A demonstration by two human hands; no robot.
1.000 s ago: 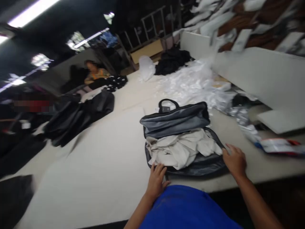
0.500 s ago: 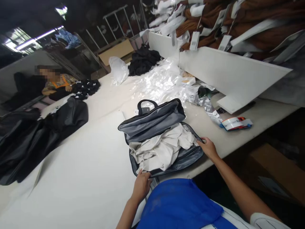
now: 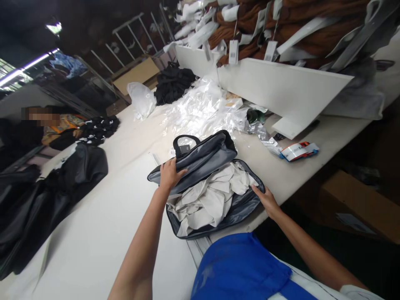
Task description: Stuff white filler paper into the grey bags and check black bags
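A black bag with grey lining lies unzipped on the table, its lid folded back toward the far side. Crumpled off-white paper fills much of the lower half. My left hand grips the left end of the lid, thumb on the lining and fingers over the edge. At the right corner of the lower half, my right hand pinches the rim, its thumb beside the paper. Behind the lid rises the bag's black handle, with a dark hang tag near it.
Clear plastic bags are heaped beyond the bag, beside a pile of black straps. A white board stands at the right before brown garments. Black bags lie at left. Another person sits at far left.
My left hand has left the bag's front left corner and moved up to the lid's left end. My right hand stays at the right rim. The view has shifted slightly.
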